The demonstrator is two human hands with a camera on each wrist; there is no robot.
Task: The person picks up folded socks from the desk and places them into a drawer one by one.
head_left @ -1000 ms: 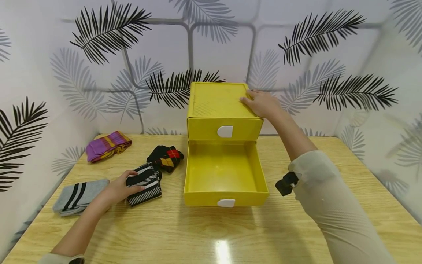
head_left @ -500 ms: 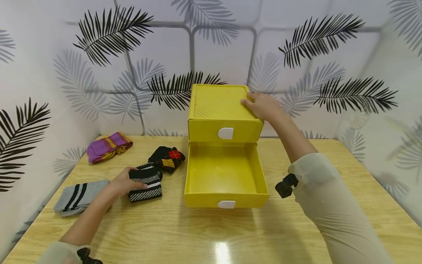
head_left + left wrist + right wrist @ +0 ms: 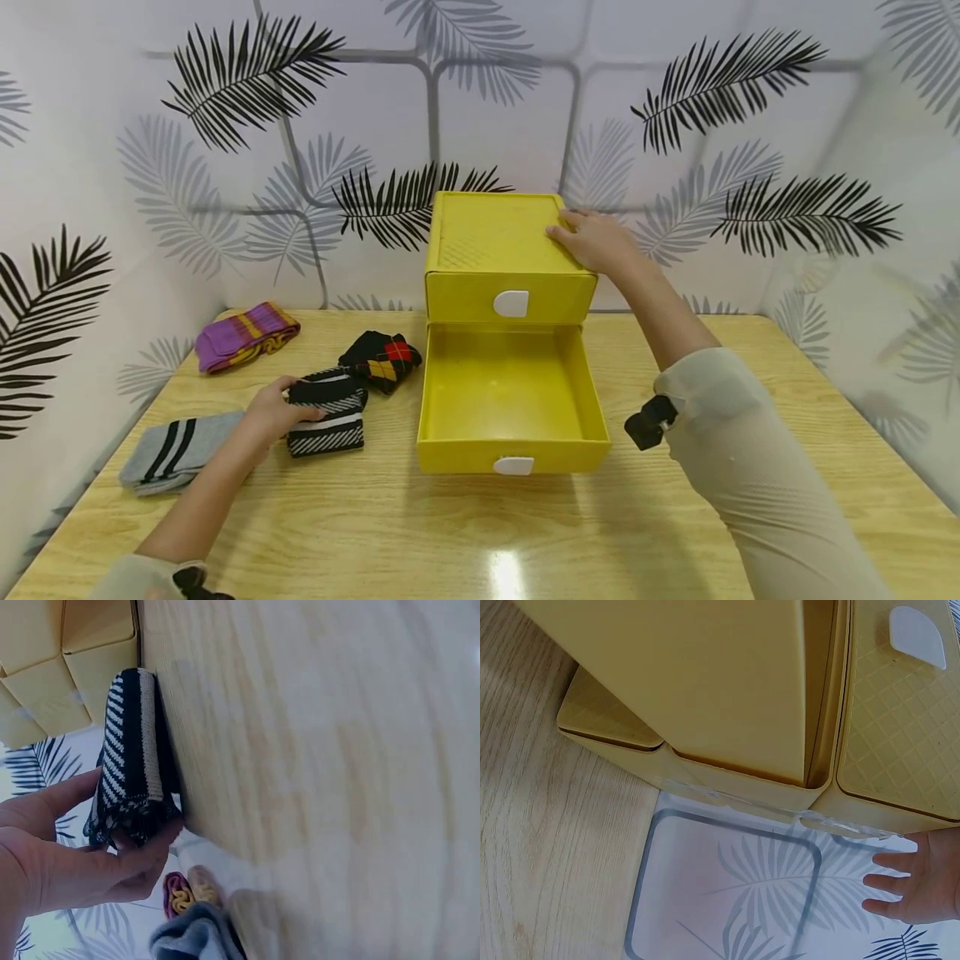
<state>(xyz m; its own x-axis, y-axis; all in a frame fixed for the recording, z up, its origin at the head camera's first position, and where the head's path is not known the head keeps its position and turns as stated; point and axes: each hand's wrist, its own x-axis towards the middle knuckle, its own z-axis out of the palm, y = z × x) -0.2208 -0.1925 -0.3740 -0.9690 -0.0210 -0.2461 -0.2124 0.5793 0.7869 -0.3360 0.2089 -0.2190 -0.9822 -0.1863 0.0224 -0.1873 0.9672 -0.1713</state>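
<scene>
On the left of the tabletop (image 3: pixel 322 533), gripping a black-and-white sock (image 3: pixel 337 412), folded, by its left end with the left hand (image 3: pixel 273 410), clamping it between thumb and fingers. Just beside it, toward the far right, seeing a dark argyle sock (image 3: pixel 384 360) with red and yellow patches. Toward the far left corner, seeing a purple-and-yellow sock (image 3: pixel 243 337), folded and well apart; to the near left, seeing a grey sock (image 3: pixel 180 450) with two black stripes, partly hiding behind the left forearm (image 3: pixel 206 500) in the head view. At the far middle, facing a yellow drawer unit (image 3: pixel 495 229); resting the right hand (image 3: pixel 600 242) at its upper right edge, laying the thumb on the top and holding the fingers straight and apart along the right side. On the unit's front, seeing the upper drawer (image 3: pixel 465 296) sitting flush and the lower drawer (image 3: pixel 453 457) jutting out toward the near side, to the right of the gripped sock. Across the far side, facing a pale backdrop (image 3: pixel 510 125) with black and grey leaves
</scene>
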